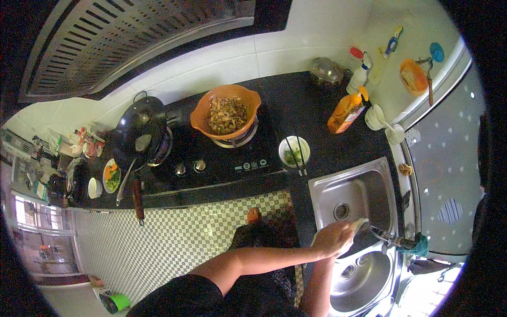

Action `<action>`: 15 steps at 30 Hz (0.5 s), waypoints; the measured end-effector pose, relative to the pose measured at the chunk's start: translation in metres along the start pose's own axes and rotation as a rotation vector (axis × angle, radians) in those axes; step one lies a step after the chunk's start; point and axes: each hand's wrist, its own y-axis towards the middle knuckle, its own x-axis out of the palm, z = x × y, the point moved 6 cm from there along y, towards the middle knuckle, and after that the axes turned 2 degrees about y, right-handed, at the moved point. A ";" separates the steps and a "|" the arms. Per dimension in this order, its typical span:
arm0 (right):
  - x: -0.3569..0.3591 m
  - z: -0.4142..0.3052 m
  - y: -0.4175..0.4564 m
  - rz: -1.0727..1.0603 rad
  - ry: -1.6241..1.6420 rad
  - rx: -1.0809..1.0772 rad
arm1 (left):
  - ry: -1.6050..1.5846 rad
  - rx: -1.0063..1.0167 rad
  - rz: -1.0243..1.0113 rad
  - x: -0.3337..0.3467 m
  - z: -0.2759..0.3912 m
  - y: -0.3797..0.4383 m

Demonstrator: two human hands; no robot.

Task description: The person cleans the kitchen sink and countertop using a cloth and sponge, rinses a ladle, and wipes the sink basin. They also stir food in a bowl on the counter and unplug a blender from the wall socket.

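Note:
My left hand is over the divide between two steel sink basins, its fingers closed around a pale, thin-edged dish seen almost edge-on. My right forearm rises from below and meets it there. My right hand is mostly hidden behind the left, so its grip cannot be made out. Just right of the dish is the dark tap, with a teal cloth around its base. Above my hands is the upper basin with its drain. The lower basin shows beneath the tap.
An orange pot of chopped food sits on the right burner. A black wok holding a ladle is on the left burner, its handle overhanging the counter edge. A white bowl with greens and chopsticks and an orange pump bottle stand nearby.

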 end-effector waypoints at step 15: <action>0.090 0.060 0.016 -0.132 -0.090 -0.118 | 0.390 0.351 -0.038 -0.125 0.026 0.020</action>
